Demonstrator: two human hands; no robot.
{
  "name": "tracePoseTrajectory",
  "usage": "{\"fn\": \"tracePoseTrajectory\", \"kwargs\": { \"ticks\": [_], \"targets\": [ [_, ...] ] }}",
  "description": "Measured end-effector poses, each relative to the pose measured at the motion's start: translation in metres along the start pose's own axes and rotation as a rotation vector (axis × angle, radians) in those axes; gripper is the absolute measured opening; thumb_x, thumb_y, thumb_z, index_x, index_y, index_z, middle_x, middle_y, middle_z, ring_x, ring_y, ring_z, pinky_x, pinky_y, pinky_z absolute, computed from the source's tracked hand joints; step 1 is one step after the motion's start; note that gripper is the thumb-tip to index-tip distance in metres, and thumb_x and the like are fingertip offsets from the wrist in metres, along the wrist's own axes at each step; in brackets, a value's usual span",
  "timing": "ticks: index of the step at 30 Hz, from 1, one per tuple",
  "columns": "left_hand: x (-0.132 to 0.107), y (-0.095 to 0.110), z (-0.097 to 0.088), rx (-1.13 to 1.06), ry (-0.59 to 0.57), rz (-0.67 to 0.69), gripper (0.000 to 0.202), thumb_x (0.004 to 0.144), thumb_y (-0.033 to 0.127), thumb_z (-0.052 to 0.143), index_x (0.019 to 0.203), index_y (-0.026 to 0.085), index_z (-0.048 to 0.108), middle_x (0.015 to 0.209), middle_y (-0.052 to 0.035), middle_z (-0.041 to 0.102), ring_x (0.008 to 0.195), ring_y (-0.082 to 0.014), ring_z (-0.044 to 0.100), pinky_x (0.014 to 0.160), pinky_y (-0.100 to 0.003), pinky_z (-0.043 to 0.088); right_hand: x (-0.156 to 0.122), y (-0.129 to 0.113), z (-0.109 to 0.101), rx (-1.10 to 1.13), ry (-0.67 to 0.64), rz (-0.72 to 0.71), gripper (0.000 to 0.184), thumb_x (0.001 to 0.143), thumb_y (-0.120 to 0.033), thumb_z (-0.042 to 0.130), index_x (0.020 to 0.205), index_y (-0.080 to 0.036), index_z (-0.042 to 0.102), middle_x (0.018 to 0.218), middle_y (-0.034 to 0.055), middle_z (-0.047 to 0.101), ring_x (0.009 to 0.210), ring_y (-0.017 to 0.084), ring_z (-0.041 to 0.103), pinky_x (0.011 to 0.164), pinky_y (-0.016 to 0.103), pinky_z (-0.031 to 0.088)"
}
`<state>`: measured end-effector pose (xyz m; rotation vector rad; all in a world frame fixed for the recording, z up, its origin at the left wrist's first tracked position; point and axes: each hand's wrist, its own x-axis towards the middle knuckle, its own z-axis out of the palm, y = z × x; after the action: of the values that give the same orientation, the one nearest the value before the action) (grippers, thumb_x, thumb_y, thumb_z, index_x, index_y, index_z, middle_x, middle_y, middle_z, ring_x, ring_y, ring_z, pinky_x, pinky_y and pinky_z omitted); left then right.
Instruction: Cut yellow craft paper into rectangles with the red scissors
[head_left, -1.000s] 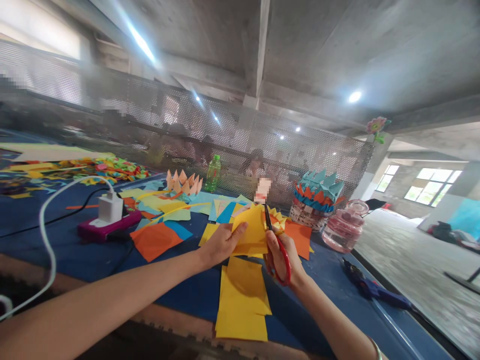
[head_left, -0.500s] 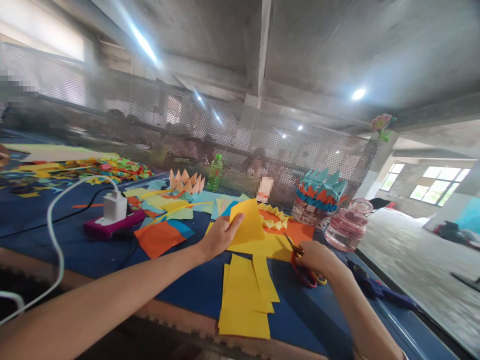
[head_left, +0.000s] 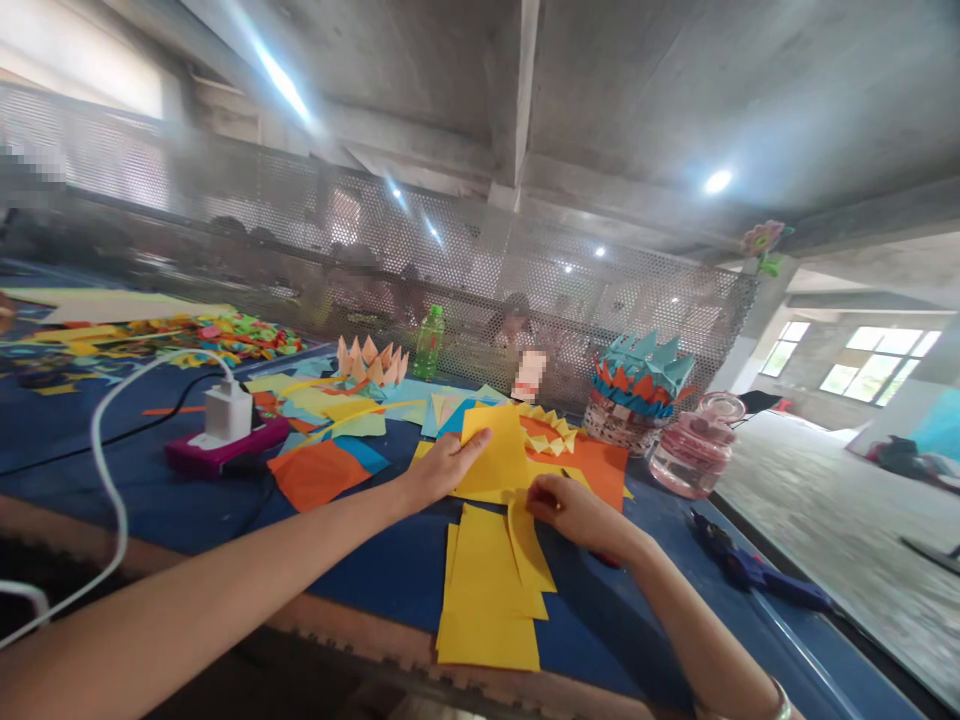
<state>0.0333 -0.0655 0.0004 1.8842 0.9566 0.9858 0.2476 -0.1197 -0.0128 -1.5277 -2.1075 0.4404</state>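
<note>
My left hand point(head_left: 448, 465) is closed on a yellow paper sheet point(head_left: 495, 450), thumb on top, holding it upright above the table. My right hand point(head_left: 561, 503) is closed at the upper end of a narrow yellow paper strip point(head_left: 531, 560), which curls up to its fingertips. That strip overlaps a stack of yellow paper pieces point(head_left: 487, 600) near the table's front edge. Beneath my right hand and wrist lie the scissors, mostly hidden, with a bit of red handle point(head_left: 609, 561) showing. Behind is an orange sheet point(head_left: 606, 470) with a ring of folded yellow paper points point(head_left: 551, 432).
A pink jar point(head_left: 691, 455) and a decorated basket point(head_left: 626, 420) stand at the right, with a blue glue gun point(head_left: 750, 570) nearer. A purple power strip point(head_left: 217, 450) with a white charger point(head_left: 228, 410) sits left. A green bottle point(head_left: 430, 345) and a peach paper crown point(head_left: 373, 368) are farther back.
My right hand has let go of the scissors, leaving them on the table. It has moved left to the yellow strip, whose upper end has lifted. The left hand stays nearly still.
</note>
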Motion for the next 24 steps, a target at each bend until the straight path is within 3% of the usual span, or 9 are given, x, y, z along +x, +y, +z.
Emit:
{"fn": "tracePoseTrajectory", "kwargs": {
  "ticks": [5,7,10,14,19,24],
  "targets": [
    [-0.001,-0.001,0.002,-0.354,-0.217,-0.206,0.047,0.077,0.058,0.052,0.088,0.014,0.065,0.091,-0.0080,0.069,0.080,-0.0189,0.062,0.067,-0.026,0.045,0.007,-0.008,-0.005,0.330,0.167,0.028,0.022,0.077,-0.040,0.054,0.072,-0.018,0.053,0.059,-0.0030,0.051,0.054,0.011,0.045,0.052,0.023,0.036],
    [-0.002,-0.001,0.004,-0.406,-0.277,-0.232,0.045,0.077,0.055,0.054,0.088,0.014,0.066,0.093,-0.0084,0.069,0.080,-0.0181,0.063,0.068,-0.026,0.046,0.009,-0.014,-0.003,0.464,0.191,0.057,0.029,0.075,-0.047,0.056,0.071,-0.018,0.052,0.054,-0.0051,0.047,0.050,0.010,0.043,0.049,0.023,0.035],
    [-0.003,0.002,0.004,-0.377,-0.268,-0.213,0.041,0.077,0.053,0.055,0.085,0.014,0.066,0.089,-0.0070,0.070,0.076,-0.0164,0.062,0.064,-0.024,0.045,0.007,-0.022,0.001,0.609,0.210,0.108,0.035,0.073,-0.052,0.058,0.071,-0.018,0.051,0.055,-0.0049,0.049,0.049,0.009,0.045,0.049,0.022,0.035],
    [-0.003,0.002,0.003,-0.285,-0.221,-0.133,0.037,0.077,0.051,0.056,0.083,0.016,0.065,0.080,-0.0038,0.069,0.069,-0.0148,0.060,0.059,-0.023,0.043,0.005,-0.031,0.005,0.767,0.236,0.150,0.040,0.076,-0.058,0.053,0.087,-0.020,0.054,0.067,-0.0023,0.056,0.059,0.011,0.054,0.054,0.022,0.041],
    [-0.004,-0.001,0.002,-0.076,-0.235,-0.076,0.043,0.072,0.059,0.055,0.065,0.017,0.059,0.057,0.0004,0.058,0.053,-0.0121,0.049,0.046,-0.022,0.032,0.011,-0.023,0.011,0.683,0.175,0.032,0.042,0.065,-0.057,0.065,0.078,-0.017,0.062,0.067,-0.0007,0.059,0.058,0.011,0.050,0.052,0.022,0.040],
    [0.002,-0.002,-0.001,-0.034,-0.301,0.001,0.056,0.077,0.066,0.042,0.054,0.016,0.055,0.050,-0.0001,0.052,0.046,-0.0112,0.044,0.045,-0.024,0.030,0.012,-0.014,0.011,0.710,0.387,0.139,0.036,0.063,-0.050,0.068,0.074,-0.015,0.068,0.065,0.0013,0.061,0.057,0.011,0.048,0.049,0.022,0.039]
  ]
}}
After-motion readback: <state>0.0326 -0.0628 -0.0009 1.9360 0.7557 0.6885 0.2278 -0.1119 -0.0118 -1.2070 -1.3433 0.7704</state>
